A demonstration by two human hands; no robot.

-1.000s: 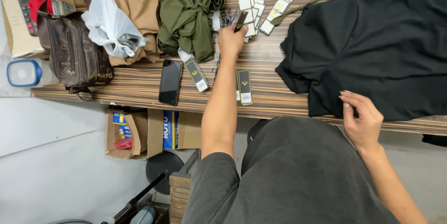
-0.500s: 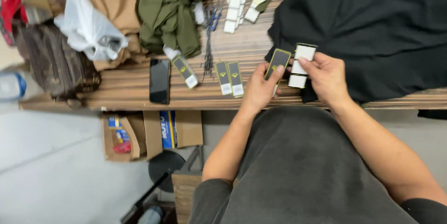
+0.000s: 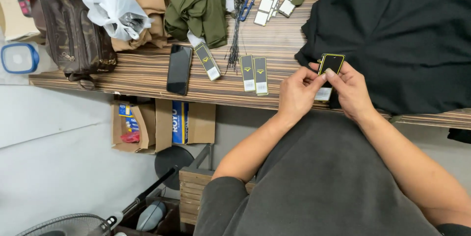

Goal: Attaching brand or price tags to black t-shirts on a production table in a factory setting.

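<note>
Two hands of mine met at the near edge of the black garment (image 3: 402, 35). My left hand (image 3: 298, 94) and my right hand (image 3: 351, 91) both pinched one black tag with a yellow border (image 3: 331, 63), fingers closed on it, held above the striped wooden table (image 3: 147, 72). Left of the garment lay two similar tags (image 3: 254, 74), then a bundle of black strings (image 3: 235, 30), another tag (image 3: 207, 61) and a dark phone (image 3: 179, 69). Nothing blocked my hands.

A dark grey short-sleeved T-shirt — plain, unmarked — with both forearms bare, no watch.
</note>
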